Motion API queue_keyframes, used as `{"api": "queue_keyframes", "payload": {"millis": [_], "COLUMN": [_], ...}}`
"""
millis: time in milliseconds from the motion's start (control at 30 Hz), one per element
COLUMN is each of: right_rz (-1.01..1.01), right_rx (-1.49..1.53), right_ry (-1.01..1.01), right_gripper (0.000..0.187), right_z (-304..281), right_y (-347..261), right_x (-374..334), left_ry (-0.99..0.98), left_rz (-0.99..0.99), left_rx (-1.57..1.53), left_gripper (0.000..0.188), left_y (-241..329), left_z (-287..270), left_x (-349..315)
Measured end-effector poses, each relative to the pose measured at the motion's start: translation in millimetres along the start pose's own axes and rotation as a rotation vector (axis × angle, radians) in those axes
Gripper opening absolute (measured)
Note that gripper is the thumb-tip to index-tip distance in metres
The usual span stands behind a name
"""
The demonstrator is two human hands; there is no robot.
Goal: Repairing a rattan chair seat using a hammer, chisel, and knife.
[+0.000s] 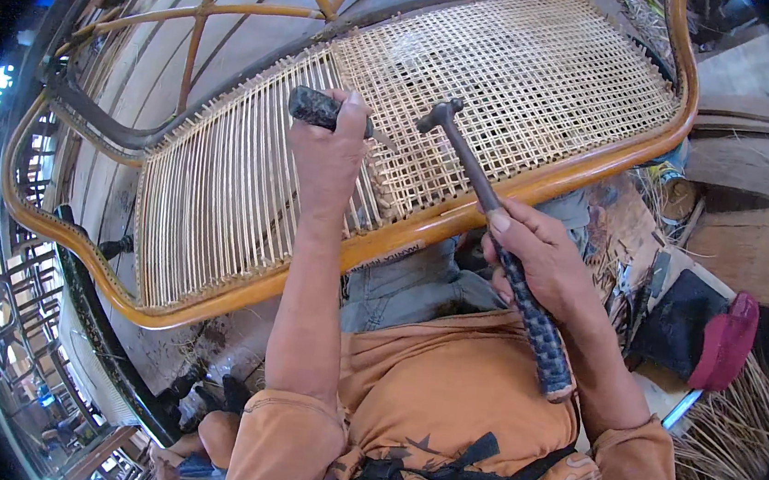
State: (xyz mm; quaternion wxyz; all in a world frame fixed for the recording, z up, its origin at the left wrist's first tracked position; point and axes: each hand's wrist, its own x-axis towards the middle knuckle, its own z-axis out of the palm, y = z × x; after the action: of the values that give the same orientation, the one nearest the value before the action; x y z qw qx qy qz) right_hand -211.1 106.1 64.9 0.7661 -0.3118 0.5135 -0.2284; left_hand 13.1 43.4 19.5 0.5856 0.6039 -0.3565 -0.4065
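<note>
My left hand (325, 165) is closed around a pointed tool with a thick black handle (314, 108), probably an awl. Its thin metal tip points right and down, at the edge of the weave. In my right hand (536, 255) is a small-headed hammer (470, 170), gripped midway, its black textured grip running down toward my shirt. The hammer's head hovers over the woven cane panel (520, 77), right of the tool. Left of my left hand, the panel has only parallel cane strands (212, 200); on the right they cross in an open grid.
A bent, varnished rattan frame (442, 222) surrounds the panel and lies across my lap. Thinner rattan struts (205, 10) rise behind it. At right are a dark red and black cloth item (725, 342) and a bundle of cane strips (735, 440). Another person's arm (216, 437) shows at lower left.
</note>
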Motion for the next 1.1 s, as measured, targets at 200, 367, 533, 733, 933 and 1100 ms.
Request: {"api": "queue_keyframes", "payload": {"millis": [200, 367, 533, 733, 933, 1100], "right_rz": [0.025, -0.066, -0.353, -0.432, 0.248, 0.247], "right_rx": [0.032, -0.307, -1.03, -1.182, 0.13, 0.309], "right_ry": [0.007, -0.121, -0.362, -0.438, -0.329, -0.003], "right_gripper": [0.034, 0.033, 0.044, 0.04, 0.047, 0.036], "right_z": [0.5, -11.4, -51.6, -32.0, 1.7, 16.3], "right_y": [-2.4, 4.5, 15.8, 18.8, -23.5, -23.1], "right_x": [6.0, 2.0, -18.7, 9.3, -1.4, 22.8], "left_ry": [-0.023, 0.032, 0.214, -0.127, -0.847, -1.092], "left_rz": [-0.023, -0.111, 0.187, 0.374, 0.589, 0.602], "left_rx": [0.124, 0.058, -0.136, -0.098, 0.358, 0.715], "left_gripper": [0.016, 0.013, 0.013, 0.019, 0.037, 0.043], "left_y": [4.4, 5.4, 24.5, 23.3, 47.0, 52.9], "left_z": [11.5, 7.9, -19.7, -16.7, -11.7, -4.3], "left_x": [-5.3, -6.5, 1.0, -27.7, -82.5, -58.7]}}
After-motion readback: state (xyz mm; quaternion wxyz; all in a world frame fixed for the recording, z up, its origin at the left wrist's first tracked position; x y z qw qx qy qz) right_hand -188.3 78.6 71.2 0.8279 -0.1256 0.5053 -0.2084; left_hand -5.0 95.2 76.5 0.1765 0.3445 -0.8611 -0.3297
